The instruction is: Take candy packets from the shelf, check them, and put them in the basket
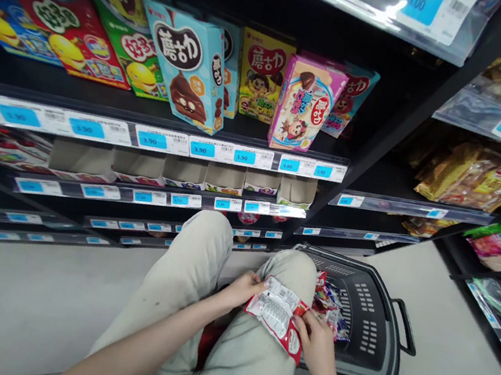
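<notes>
A red and silver snack packet [276, 309] lies over my knee, its printed back with small text facing up. My left hand [244, 289] pinches the packet's upper left edge between thumb and fingers. At its right side my right hand [313, 334] grips the red edge, thumb on top. Just beyond the right knee stands a dark grey shopping basket [365, 320] with a black handle. Several small colourful packets [331, 302] lie inside it, partly hidden by my knee and right hand.
Shelves with price labels [158, 140] run across in front. Upright snack boxes, among them a blue box [188, 67] and a pink box [306, 104], stand on the upper shelf. Below are open cardboard trays [184, 172]. Bagged goods [480, 176] fill shelves at the right.
</notes>
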Action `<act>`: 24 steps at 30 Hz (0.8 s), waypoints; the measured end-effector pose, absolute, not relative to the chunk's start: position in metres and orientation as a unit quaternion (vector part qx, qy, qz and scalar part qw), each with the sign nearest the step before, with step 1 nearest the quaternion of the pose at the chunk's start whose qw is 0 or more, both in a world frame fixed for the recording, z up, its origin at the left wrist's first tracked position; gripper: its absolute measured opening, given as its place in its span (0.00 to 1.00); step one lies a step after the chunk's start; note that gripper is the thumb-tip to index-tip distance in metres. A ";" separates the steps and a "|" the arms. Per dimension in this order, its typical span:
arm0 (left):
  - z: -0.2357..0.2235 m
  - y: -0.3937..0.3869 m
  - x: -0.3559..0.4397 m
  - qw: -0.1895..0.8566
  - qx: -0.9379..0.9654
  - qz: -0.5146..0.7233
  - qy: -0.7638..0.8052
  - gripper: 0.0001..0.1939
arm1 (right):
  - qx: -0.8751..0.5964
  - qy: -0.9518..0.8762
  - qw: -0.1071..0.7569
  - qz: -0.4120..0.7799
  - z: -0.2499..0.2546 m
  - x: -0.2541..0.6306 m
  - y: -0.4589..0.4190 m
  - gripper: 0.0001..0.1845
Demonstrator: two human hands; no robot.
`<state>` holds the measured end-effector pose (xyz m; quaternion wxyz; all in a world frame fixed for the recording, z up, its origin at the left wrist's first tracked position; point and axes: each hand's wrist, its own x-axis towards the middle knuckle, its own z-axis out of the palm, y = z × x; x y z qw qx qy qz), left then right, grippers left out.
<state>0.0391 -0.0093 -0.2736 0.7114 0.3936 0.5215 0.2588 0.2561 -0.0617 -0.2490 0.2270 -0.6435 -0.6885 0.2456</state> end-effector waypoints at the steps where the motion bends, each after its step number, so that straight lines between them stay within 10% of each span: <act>1: -0.272 -0.010 0.040 0.742 0.370 0.248 0.501 0.17 | -0.673 -0.632 0.266 0.277 -0.253 0.255 -0.063 0.18; 24: -0.235 -0.015 0.037 0.738 0.349 0.413 0.405 0.13 | -0.614 -0.290 0.546 0.491 -0.223 0.213 -0.087 0.17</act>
